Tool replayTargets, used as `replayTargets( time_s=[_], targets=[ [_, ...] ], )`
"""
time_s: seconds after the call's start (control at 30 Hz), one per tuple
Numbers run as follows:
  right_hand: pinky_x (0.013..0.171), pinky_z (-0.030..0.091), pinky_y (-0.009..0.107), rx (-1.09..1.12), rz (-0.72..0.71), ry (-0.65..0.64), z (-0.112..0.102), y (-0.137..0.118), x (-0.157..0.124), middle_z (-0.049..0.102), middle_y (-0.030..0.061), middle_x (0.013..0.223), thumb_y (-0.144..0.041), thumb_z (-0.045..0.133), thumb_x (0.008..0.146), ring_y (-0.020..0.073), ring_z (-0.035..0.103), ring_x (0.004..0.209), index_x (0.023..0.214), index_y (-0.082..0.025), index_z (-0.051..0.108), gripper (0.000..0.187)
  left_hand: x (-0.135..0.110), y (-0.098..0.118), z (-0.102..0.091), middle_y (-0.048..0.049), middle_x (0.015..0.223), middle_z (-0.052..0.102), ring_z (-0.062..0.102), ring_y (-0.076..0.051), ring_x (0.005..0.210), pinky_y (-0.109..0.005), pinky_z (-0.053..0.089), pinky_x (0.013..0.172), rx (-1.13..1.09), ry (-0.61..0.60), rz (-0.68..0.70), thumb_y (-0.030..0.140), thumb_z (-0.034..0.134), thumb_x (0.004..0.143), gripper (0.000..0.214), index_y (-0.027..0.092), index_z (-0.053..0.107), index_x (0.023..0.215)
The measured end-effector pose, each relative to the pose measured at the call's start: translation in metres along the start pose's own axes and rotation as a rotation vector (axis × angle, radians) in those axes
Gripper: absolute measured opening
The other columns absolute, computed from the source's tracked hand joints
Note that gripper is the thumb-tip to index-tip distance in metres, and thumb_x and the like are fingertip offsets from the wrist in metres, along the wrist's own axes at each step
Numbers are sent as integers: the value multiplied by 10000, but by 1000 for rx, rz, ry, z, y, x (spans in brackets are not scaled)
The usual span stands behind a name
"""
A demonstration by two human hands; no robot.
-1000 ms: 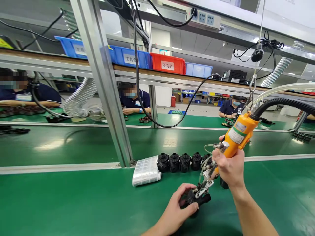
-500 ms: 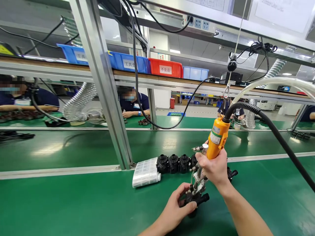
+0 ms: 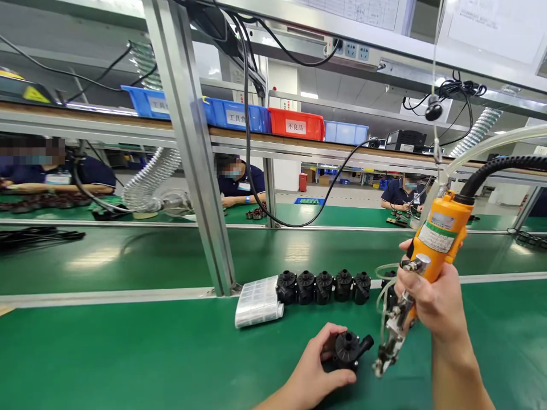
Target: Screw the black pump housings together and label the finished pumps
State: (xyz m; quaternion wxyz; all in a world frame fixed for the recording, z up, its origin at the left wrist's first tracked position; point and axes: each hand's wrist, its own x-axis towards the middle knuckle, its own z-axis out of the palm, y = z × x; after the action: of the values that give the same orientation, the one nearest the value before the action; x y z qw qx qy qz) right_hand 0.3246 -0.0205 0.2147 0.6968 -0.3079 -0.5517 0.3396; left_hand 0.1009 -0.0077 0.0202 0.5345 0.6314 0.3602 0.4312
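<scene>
My left hand (image 3: 316,364) has its thumb and fingers around a black plastic pump (image 3: 347,350) that rests on the green tabletop, its side spout pointing right. In my right hand (image 3: 431,290) is an orange electric screwdriver (image 3: 442,233), held by its body. The tool's metal tip end (image 3: 387,359) slants down to the left and stays apart from the pump, just to its right. Thin clear tubes (image 3: 380,285) run along the metal end. A black cable (image 3: 504,171) leaves the top of the screwdriver.
Several like black pumps (image 3: 325,286) stand in a row behind my hands, beside a clear plastic tray (image 3: 258,302). An aluminium post (image 3: 194,148) rises at left. Blue bins and a red bin (image 3: 296,123) sit on the shelf above. Co-workers (image 3: 241,176) sit across the line.
My right hand has lifted the screwdriver off the pump and swung it to the right, tilting it. My left hand stays on the pump, whose top now shows.
</scene>
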Motion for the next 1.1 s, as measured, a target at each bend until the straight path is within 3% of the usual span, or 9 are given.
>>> replayTargets(
  time_s=[0.13, 0.27, 0.53, 0.7, 0.9, 1.1],
  targets=[
    [505, 440, 248, 139, -47, 0, 34, 12, -9, 550, -37, 775, -402, 898, 739, 92, 456, 541, 1207, -227, 567, 599, 2, 3, 4, -61, 1096, 748, 675, -309, 1082, -399, 525, 999, 4, -22, 48, 408, 962, 672, 631, 210, 633, 1173],
    [485, 424, 245, 141, -35, 3, 59, 22, -9, 511, -51, 739, -456, 893, 727, 86, 437, 510, 1184, -221, 573, 606, 1, 4, 2, -51, 1081, 739, 646, -345, 1129, -428, 485, 1079, 69, 29, 86, 410, 964, 655, 581, 215, 680, 1123],
    [476, 415, 227, 137, 22, 10, 58, 20, -5, 529, -63, 696, -395, 920, 679, 87, 455, 500, 1147, -214, 560, 618, 1, 6, 3, -64, 1120, 749, 650, -355, 1134, -458, 504, 1067, 67, 2, 103, 398, 947, 678, 633, 195, 681, 1216],
    [445, 400, 215, 61, -28, 1, 76, 17, -12, 497, -71, 638, -329, 858, 662, 80, 415, 483, 989, -204, 565, 457, -1, 18, 3, -103, 1273, 748, 632, -412, 1235, -496, 478, 1134, 17, 27, 74, 360, 969, 648, 675, 203, 719, 1255],
    [476, 420, 213, 53, 31, -107, 93, 28, -22, 479, -80, 653, -287, 838, 616, 81, 422, 516, 980, -215, 540, 476, 1, 39, 7, -106, 1330, 742, 644, -414, 1256, -509, 464, 1179, 17, -32, 129, 234, 904, 697, 688, 211, 715, 1358],
    [471, 387, 204, 129, 69, -86, 94, 35, -19, 445, -91, 642, -270, 835, 609, 78, 376, 529, 979, -221, 528, 483, 1, 27, 3, -100, 1322, 738, 604, -435, 1284, -554, 352, 1262, 174, 42, 93, 299, 937, 629, 728, 236, 736, 1326]
  ],
)
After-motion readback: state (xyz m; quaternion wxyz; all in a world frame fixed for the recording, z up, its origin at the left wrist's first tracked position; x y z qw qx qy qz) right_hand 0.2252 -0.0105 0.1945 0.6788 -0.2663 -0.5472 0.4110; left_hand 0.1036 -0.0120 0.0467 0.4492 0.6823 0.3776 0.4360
